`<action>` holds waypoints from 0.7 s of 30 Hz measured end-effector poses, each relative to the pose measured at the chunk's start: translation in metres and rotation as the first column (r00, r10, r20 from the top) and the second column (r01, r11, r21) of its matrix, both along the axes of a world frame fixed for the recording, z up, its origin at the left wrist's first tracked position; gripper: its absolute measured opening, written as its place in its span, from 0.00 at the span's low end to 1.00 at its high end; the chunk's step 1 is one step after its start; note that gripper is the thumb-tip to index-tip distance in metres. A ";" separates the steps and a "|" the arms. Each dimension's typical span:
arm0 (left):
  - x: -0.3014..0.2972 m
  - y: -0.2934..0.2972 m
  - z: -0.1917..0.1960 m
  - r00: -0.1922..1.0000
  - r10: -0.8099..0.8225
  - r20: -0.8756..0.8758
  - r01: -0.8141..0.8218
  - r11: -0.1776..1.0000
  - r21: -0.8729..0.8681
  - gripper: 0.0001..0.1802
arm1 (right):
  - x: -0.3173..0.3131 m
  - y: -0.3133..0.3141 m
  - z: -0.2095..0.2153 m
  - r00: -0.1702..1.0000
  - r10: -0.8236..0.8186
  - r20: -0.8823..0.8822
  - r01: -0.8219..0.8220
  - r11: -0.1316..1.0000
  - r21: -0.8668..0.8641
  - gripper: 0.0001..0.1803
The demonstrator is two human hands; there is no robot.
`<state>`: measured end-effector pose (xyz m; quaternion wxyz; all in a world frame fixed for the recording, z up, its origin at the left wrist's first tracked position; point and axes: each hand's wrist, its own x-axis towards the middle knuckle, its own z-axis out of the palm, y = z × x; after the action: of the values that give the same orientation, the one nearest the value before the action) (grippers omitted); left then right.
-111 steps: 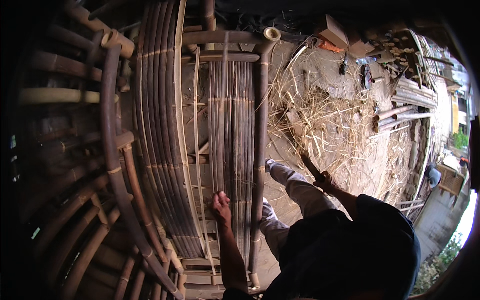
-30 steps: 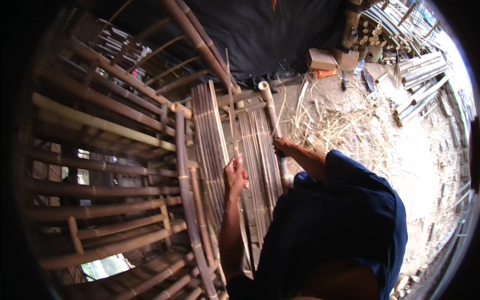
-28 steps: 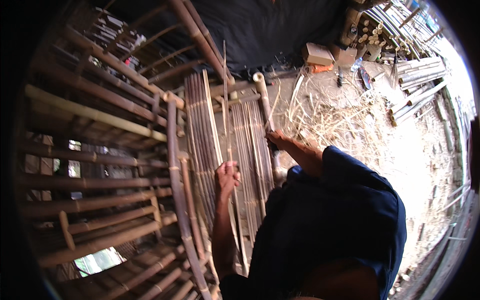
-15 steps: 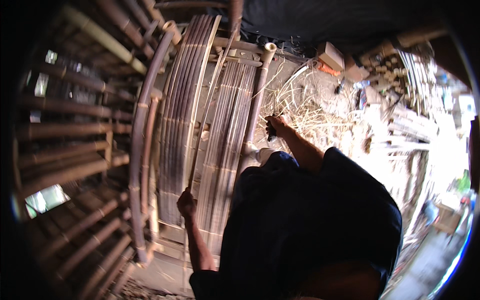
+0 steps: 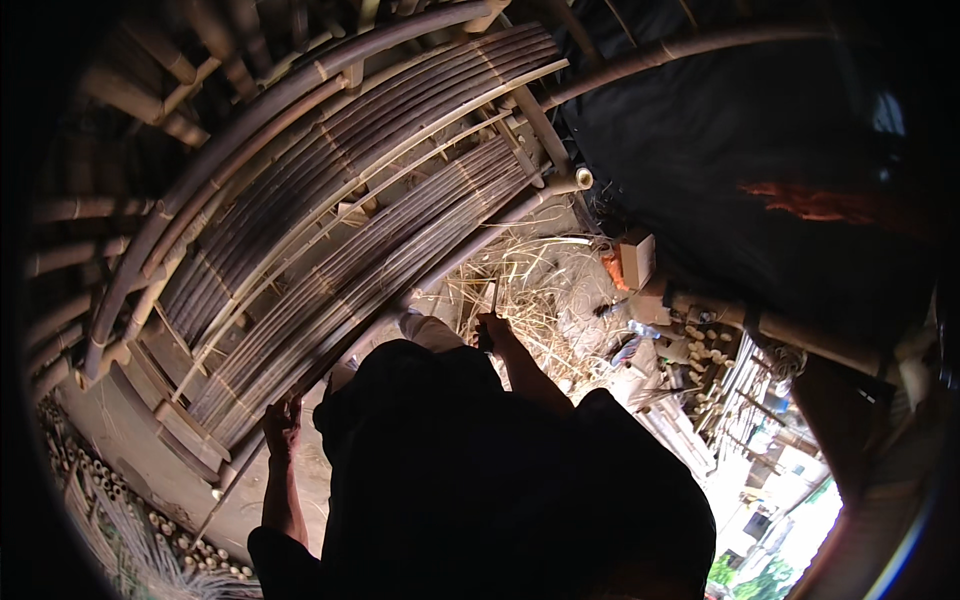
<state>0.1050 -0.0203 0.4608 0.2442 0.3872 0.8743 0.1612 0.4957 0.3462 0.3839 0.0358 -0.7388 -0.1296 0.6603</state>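
My left hand point(image 5: 283, 422) is closed around a thin bamboo strip point(image 5: 222, 500), beside the near edge of a bamboo slat panel point(image 5: 375, 235). The strip slants down and left from the fist; its other end is hard to make out against the slats. My right hand point(image 5: 490, 334) is closed on a knife-like tool, its narrow blade point(image 5: 494, 294) pointing away from me; the grip is mostly hidden in the fingers. A second, darker row of slats point(image 5: 350, 140) lies beyond the panel. A thick bamboo pole point(image 5: 500, 217) runs along the panel's near side.
Pale shavings point(image 5: 540, 275) litter the floor ahead of my right hand. A cardboard box point(image 5: 637, 262) stands beyond them. Curved bamboo rails point(image 5: 240, 125) bound the left, and cut bamboo ends point(image 5: 130, 490) lie at lower left. A dark sheet point(image 5: 720, 120) hangs at far right.
The view has swung, so the slat panel now slants across it. My left hand has moved from above the slats to the panel's near edge. Both hands keep their hold.
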 end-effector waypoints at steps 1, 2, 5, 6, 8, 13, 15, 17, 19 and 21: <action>-0.002 0.008 0.004 0.988 0.044 0.148 -0.026 0.992 -0.121 0.23 | 0.001 0.001 -0.004 1.000 0.023 0.005 -0.023 1.000 -0.004 0.10; -0.001 0.009 -0.002 0.990 0.037 0.134 -0.028 0.997 -0.070 0.23 | 0.002 0.002 -0.008 0.999 0.051 0.007 -0.051 0.999 -0.010 0.10; -0.002 0.027 0.002 0.986 0.051 0.160 -0.019 0.980 -0.199 0.25 | 0.004 0.004 -0.019 0.988 0.150 0.045 -0.149 0.988 -0.031 0.10; 0.000 0.038 0.007 0.987 0.067 0.143 -0.044 0.987 -0.155 0.25 | 0.006 0.007 -0.020 0.979 0.195 0.062 -0.193 0.980 -0.043 0.10; -0.011 0.049 -0.005 0.995 0.051 0.085 -0.026 0.963 -0.269 0.26 | 0.005 0.005 -0.016 0.959 0.267 0.100 -0.263 0.963 -0.053 0.11; -0.045 0.055 -0.062 0.996 -0.070 -0.046 0.058 0.973 -0.222 0.23 | -0.005 0.007 -0.034 0.849 0.507 0.149 -0.518 0.854 0.047 0.13; -0.054 0.066 -0.071 0.998 -0.065 0.000 0.064 0.979 -0.192 0.23 | -0.010 0.010 -0.038 0.825 0.548 0.139 -0.560 0.827 0.060 0.13; -0.054 0.067 -0.073 0.995 -0.092 0.025 0.095 0.982 -0.165 0.23 | -0.008 0.004 -0.039 0.802 0.578 0.153 -0.592 0.803 0.068 0.14; -0.046 0.057 -0.090 0.995 -0.088 0.052 0.096 0.979 -0.179 0.23 | -0.005 -0.004 -0.038 0.776 0.608 0.167 -0.625 0.777 0.075 0.16; -0.047 0.056 -0.085 0.994 -0.062 0.088 0.078 0.976 -0.204 0.23 | -0.009 -0.010 -0.036 0.754 0.632 0.177 -0.649 0.759 0.054 0.16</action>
<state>0.0584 0.0361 0.3761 0.3239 0.3834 0.8615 0.0763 0.4863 0.3367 0.3482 -0.1610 -0.6933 -0.4140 0.5674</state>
